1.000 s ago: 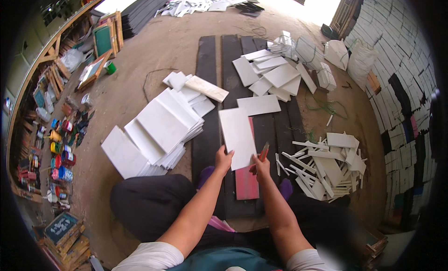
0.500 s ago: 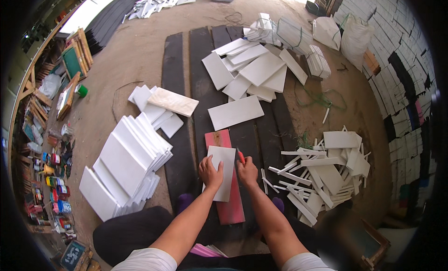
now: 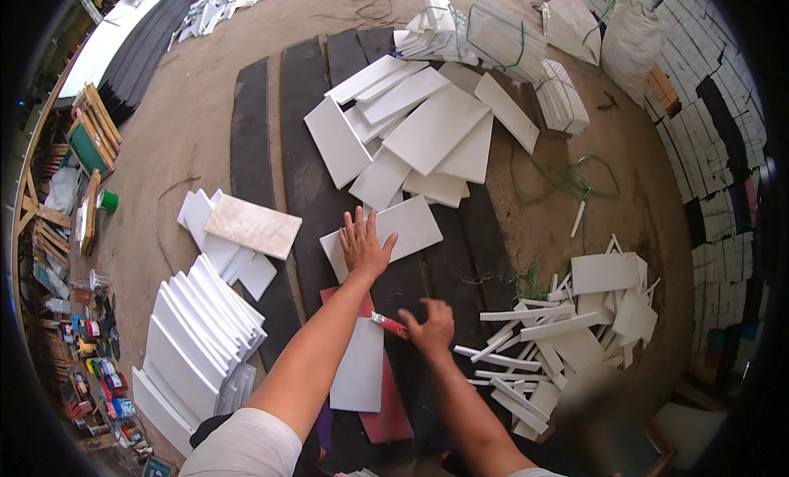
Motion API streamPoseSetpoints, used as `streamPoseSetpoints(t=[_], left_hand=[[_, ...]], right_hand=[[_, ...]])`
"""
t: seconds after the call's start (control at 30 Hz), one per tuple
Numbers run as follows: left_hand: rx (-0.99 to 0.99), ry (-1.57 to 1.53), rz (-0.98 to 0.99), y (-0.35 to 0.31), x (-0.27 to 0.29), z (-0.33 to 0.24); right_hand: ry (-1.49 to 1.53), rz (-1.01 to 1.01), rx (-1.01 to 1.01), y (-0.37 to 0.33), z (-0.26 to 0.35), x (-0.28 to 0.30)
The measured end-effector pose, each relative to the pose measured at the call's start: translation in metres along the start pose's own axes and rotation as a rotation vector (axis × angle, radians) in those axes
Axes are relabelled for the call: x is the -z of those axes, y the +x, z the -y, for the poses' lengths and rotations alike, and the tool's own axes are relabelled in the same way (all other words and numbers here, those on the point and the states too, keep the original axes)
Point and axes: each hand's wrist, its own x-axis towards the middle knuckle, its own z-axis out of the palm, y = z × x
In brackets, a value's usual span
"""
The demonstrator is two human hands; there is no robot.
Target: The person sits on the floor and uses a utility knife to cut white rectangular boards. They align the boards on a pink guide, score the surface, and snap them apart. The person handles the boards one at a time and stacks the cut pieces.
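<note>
My left hand (image 3: 362, 245) reaches forward with its fingers spread over a white rectangular board (image 3: 415, 230), which lies across the dark planks. Nearer to me, a second white board (image 3: 358, 366) rests on a red-pink plank (image 3: 392, 407). A red utility knife (image 3: 393, 325) lies slantwise by that board's upper right corner, its pale tip toward the board. Right beside the knife's end is my right hand (image 3: 431, 326), thumb and fingers apart. Whether it still touches the knife is hard to tell.
White boards pile up ahead (image 3: 436, 132), and a leaning stack (image 3: 193, 333) stands at left. Narrow white offcuts (image 3: 567, 329) lie heaped at right. Green string (image 3: 575, 177) is on the floor. Paint pots (image 3: 107, 378) line the far left; a white sack (image 3: 629, 54) stands far right.
My left hand has left the near board and moved forward onto the farther one. My right hand has opened from around the utility knife, which now lies at the near board's corner. The view has shifted.
</note>
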Motion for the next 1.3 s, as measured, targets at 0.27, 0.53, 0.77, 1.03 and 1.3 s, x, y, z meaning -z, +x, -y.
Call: streamPoseSetpoints(t=[0.27, 0.53, 0.77, 1.03, 1.3], left_hand=[[0.011, 0.129, 0.085, 0.023, -0.02, -0.012], [0.035, 0.107, 0.087, 0.024, -0.022, -0.008], [-0.014, 0.241, 0.043, 0.015, -0.024, 0.005], [-0.093, 0.364, -0.042, 0.028, -0.041, 0.009], [-0.76, 0.059, 0.457, -0.152, -0.05, -0.157]], right_hand=[[0.654, -0.285, -0.675, 0.298, -0.079, 0.003], [0.858, -0.033, -0.684, 0.346, -0.059, -0.024], [0.016, 0.279, -0.166, 0.234, -0.054, -0.006], [-0.395, 0.773, 0.426, 0.045, -0.113, 0.159], [-0.425, 0.537, 0.476, -0.093, -0.167, 0.145]])
